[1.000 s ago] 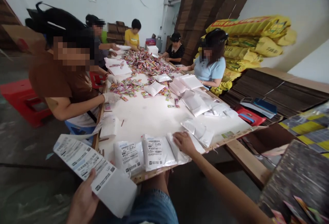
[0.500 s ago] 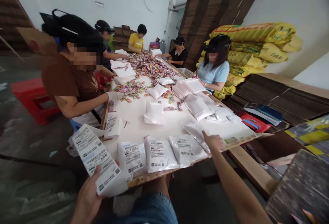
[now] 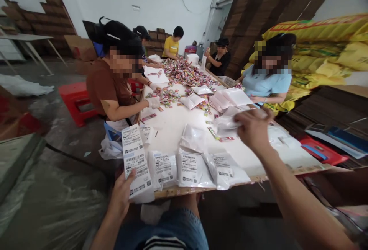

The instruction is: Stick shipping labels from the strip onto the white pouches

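My left hand (image 3: 122,192) is closed on a strip of printed shipping labels (image 3: 135,158), thumb on top, at the table's front left corner. My right hand (image 3: 255,129) reaches over the table's right part, its fingers closed on a white mailer bag (image 3: 225,121), which is blurred and partly hidden. Between my hands, along the front edge, lie several filled white bags; a labelled bag (image 3: 163,167) is leftmost, another labelled bag (image 3: 188,167) sits beside it, and a third labelled bag (image 3: 221,170) lies tilted. Behind them is a bag without a visible label (image 3: 192,137).
Small colourful sachets (image 3: 186,72) are heaped on the white table (image 3: 169,127). Co-workers sit along both sides; a gloved hand (image 3: 153,102) is at the left edge. A red stool (image 3: 76,100) stands left. Yellow sacks (image 3: 319,58) are stacked right.
My right hand has moved from beside the front bags, forward and up, to a white bag farther in. My view has turned left. My left hand still holds the label strip, now more upright.
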The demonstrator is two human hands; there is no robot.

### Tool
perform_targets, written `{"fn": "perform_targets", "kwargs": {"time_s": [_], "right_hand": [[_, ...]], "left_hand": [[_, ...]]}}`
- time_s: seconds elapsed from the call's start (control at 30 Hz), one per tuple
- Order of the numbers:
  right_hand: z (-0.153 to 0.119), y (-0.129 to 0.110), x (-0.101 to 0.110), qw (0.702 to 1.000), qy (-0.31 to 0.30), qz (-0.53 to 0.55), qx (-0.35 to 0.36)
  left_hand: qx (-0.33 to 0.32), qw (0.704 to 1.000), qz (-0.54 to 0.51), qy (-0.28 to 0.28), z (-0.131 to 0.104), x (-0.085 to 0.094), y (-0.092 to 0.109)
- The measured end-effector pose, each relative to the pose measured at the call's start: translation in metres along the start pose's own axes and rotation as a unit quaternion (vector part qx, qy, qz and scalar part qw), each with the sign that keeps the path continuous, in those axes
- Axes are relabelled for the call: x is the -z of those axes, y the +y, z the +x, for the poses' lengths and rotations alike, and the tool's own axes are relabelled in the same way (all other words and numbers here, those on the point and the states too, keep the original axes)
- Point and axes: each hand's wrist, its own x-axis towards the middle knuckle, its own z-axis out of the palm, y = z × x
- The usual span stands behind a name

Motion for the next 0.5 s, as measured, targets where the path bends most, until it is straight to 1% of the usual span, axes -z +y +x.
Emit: {"fn": "perform_targets", "kwargs": {"time_s": [0.03, 0.07, 0.1, 0.13, 0.17, 0.2, 0.23, 0.27, 0.3, 0.33, 0.4, 0.43, 0.5], "right_hand": [[0.006, -0.033, -0.001, 0.995, -0.017, 0.022, 0.091], [0.008, -0.068, -0.008, 0.984, -0.051, 0.047, 0.167], [0.006, -0.104, -0.019, 0.965, -0.086, 0.083, 0.235], [-0.001, -0.138, -0.035, 0.940, -0.118, 0.120, 0.296], [-0.010, -0.170, -0.054, 0.903, -0.153, 0.164, 0.366], [-0.021, -0.198, -0.075, 0.864, -0.188, 0.204, 0.420], [-0.033, -0.222, -0.095, 0.842, -0.214, 0.228, 0.440], [-0.044, -0.242, -0.113, 0.832, -0.230, 0.237, 0.446], [-0.054, -0.257, -0.128, 0.832, -0.242, 0.239, 0.439], [-0.062, -0.269, -0.140, 0.840, -0.250, 0.235, 0.421], [-0.071, -0.281, -0.152, 0.856, -0.261, 0.231, 0.382], [-0.073, -0.283, -0.152, 0.861, -0.265, 0.244, 0.360], [-0.072, -0.280, -0.145, 0.860, -0.266, 0.285, 0.328]], "left_hand": [[-0.015, 1.000, 0.002, -0.007, -0.001, 0.001, 0.001], [-0.027, 1.000, 0.005, -0.011, -0.001, 0.003, 0.002], [-0.037, 0.999, 0.007, -0.010, -0.002, 0.004, 0.004], [-0.045, 0.999, 0.006, -0.008, -0.004, 0.007, 0.006], [-0.053, 0.999, 0.003, -0.003, -0.005, 0.010, 0.009], [-0.064, 0.998, -0.003, 0.000, -0.007, 0.014, 0.013], [-0.076, 0.997, -0.010, 0.004, -0.009, 0.018, 0.017], [-0.089, 0.996, -0.018, 0.008, -0.010, 0.022, 0.020], [-0.100, 0.995, -0.025, 0.014, -0.012, 0.026, 0.024], [-0.109, 0.993, -0.029, 0.021, -0.013, 0.030, 0.027], [-0.116, 0.992, -0.033, 0.025, -0.016, 0.035, 0.028], [-0.117, 0.993, -0.032, 0.017, -0.016, 0.036, 0.026], [-0.116, 0.993, -0.024, -0.021, -0.015, 0.036, 0.016]]}}
